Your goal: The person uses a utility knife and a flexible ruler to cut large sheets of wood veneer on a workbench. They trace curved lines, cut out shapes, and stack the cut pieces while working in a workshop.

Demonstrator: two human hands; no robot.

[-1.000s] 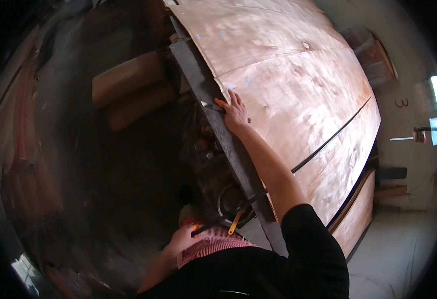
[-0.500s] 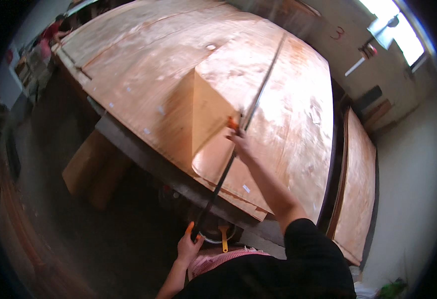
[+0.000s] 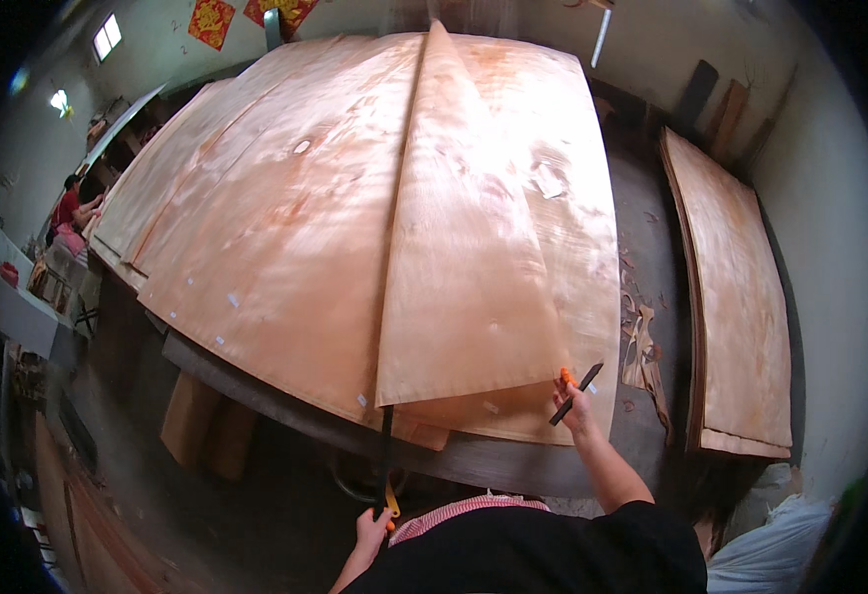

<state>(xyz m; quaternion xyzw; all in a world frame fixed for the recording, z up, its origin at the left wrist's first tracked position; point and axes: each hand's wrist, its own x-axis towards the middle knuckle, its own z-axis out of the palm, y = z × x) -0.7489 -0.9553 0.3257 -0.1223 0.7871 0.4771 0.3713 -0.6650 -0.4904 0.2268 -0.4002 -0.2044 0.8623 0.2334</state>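
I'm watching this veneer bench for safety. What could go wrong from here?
1. The right hand holds a utility knife right at the lifted veneer sheet; a slip might cut fingers or tear the sheet.
2. The left hand holds a long dark strip low at the table edge, and it might snag the sheet.

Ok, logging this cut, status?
Left hand grips straightedge end. Right hand holds knife at veneer sheet edge. Nothing in the way.
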